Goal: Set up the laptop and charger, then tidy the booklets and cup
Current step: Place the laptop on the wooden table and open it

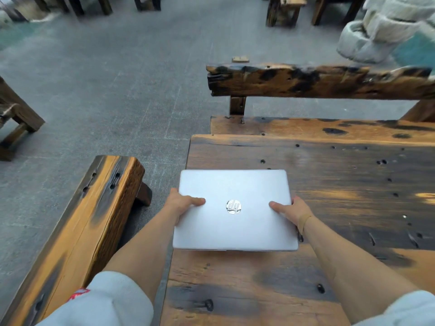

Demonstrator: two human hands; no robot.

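Left hand [182, 203] fingers clamp the laptop's left edge, thumb on top of the lid, the rest tucked beneath; right hand [290, 211] mirrors it on the right edge. Closed silver laptop [234, 228] sits between both hands, long axis running left-right, over the near-left corner of the worktop [329, 175], its left edge overhanging; can't tell if it's resting or just above. Setting down needs a shift rightward. Bench [94, 208] lies left. Charger, booklets, cup not visible.

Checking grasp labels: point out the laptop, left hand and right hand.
laptop [235, 189]: head view, bare silver lid above the logo.
left hand [182, 203]: head view, back of the hand at the laptop's left edge.
right hand [293, 211]: head view, back of the hand at the laptop's right edge.
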